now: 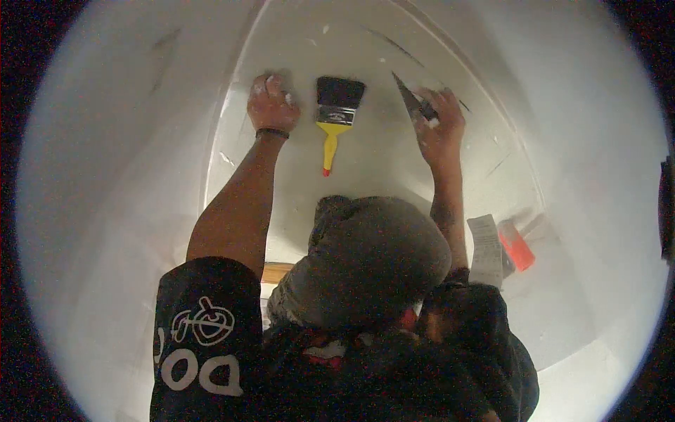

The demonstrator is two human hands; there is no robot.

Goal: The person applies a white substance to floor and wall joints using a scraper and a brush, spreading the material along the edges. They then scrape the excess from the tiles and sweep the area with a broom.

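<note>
Scraper (415, 100) sits at the far end of our view, clenched in our right hand (441, 126). Its dark blade slants up and left against the white surface (380, 169), and the fist swallows the handle, so we cannot make out its shape.

Working from near to far, a grey cap (380, 260) fills the lower middle and hides whatever lies under it. A dark shirt (211, 337) is cut off by the bottom edge. Right of the cap, beside the right forearm, we see a strip of paper (486, 246) and an orange thing (517, 247) touching or overlapping it; what they are we cannot tell.

Farther out, a brush (336, 112) with a yellow handle and black bristles lies between the two hands, apart from both. Our left hand (271, 102), a dark band (273, 132) at its wrist, presses on the surface with fingers curled; whether it grips anything we cannot tell. The lens bends and darkens the edges.
</note>
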